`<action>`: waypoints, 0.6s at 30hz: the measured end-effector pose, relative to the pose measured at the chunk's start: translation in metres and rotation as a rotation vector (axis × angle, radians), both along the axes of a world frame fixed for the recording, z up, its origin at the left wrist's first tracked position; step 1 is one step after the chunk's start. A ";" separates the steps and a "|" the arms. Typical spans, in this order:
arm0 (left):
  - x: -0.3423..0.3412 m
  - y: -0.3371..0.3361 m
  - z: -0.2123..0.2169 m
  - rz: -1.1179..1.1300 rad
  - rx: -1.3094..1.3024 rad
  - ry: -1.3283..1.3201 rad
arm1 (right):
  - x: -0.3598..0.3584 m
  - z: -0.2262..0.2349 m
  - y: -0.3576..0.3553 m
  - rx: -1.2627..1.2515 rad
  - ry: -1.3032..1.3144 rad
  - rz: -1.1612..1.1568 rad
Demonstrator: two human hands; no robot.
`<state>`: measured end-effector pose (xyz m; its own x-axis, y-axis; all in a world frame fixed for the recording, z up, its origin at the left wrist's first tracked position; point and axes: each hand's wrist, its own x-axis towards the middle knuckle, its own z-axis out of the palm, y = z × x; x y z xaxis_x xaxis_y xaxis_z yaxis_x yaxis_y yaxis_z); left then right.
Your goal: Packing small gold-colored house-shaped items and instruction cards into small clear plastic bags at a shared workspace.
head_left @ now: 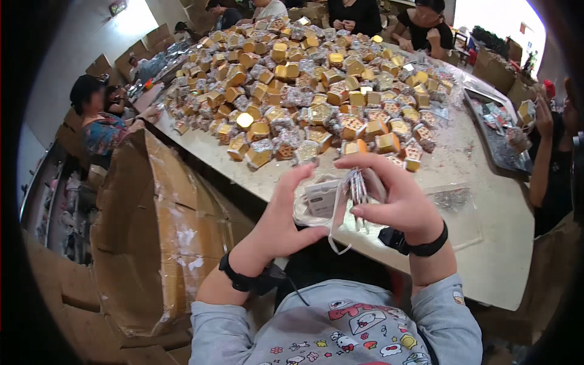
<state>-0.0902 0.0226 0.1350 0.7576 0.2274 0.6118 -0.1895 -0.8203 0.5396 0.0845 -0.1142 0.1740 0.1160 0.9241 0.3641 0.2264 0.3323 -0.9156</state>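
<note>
Both hands are raised over the near edge of the table, just in front of my body. My left hand (277, 222) is closed round the side of a small clear plastic container (309, 218), with its thumb along the lower rim. A white printed card (322, 198) shows in the container. My right hand (395, 194) pinches a bunch of thin whitish pieces (359, 193) at the container's right side; their exact kind cannot be made out. A pale strip (338, 244) hangs below the hands.
A big heap of small gold, house-shaped boxes (319, 115) covers the table (493, 243). A clear flat tray (456, 210) lies right of my hands. At far right stands a metal tray (496, 131). A large open cardboard box (164, 243) is at my left. Several people work around the table.
</note>
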 end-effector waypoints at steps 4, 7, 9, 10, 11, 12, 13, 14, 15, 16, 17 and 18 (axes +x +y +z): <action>-0.015 -0.016 -0.004 -0.174 -0.673 0.108 | -0.026 -0.020 0.011 0.041 0.312 0.106; -0.020 -0.010 -0.021 -0.005 -0.762 -0.054 | -0.025 -0.028 0.015 -0.004 0.370 0.133; -0.018 -0.007 -0.025 0.020 -0.803 -0.222 | -0.017 -0.035 0.017 -0.044 0.339 0.122; -0.017 -0.006 -0.026 0.041 -0.838 -0.392 | -0.014 -0.035 0.017 -0.049 0.340 0.125; -0.017 -0.005 -0.027 0.089 -0.856 -0.432 | -0.012 -0.034 0.016 -0.087 0.284 0.106; -0.016 -0.002 -0.029 0.096 -0.860 -0.431 | -0.009 -0.033 0.015 -0.125 0.228 0.087; -0.015 0.002 -0.034 0.104 -0.825 -0.496 | -0.010 -0.031 0.016 -0.045 0.131 0.041; -0.013 0.004 -0.035 0.114 -0.785 -0.562 | -0.008 -0.031 0.017 -0.050 0.134 0.048; -0.012 0.003 -0.034 0.101 -0.769 -0.622 | -0.005 -0.031 0.020 0.084 -0.068 -0.014; -0.010 0.002 -0.032 0.109 -0.770 -0.619 | -0.001 -0.032 0.021 0.220 -0.270 -0.077; -0.008 0.003 -0.030 0.129 -0.785 -0.695 | 0.002 -0.032 0.022 0.216 -0.266 -0.074; -0.006 0.003 -0.029 0.148 -0.798 -0.770 | 0.005 -0.032 0.022 0.226 -0.229 -0.053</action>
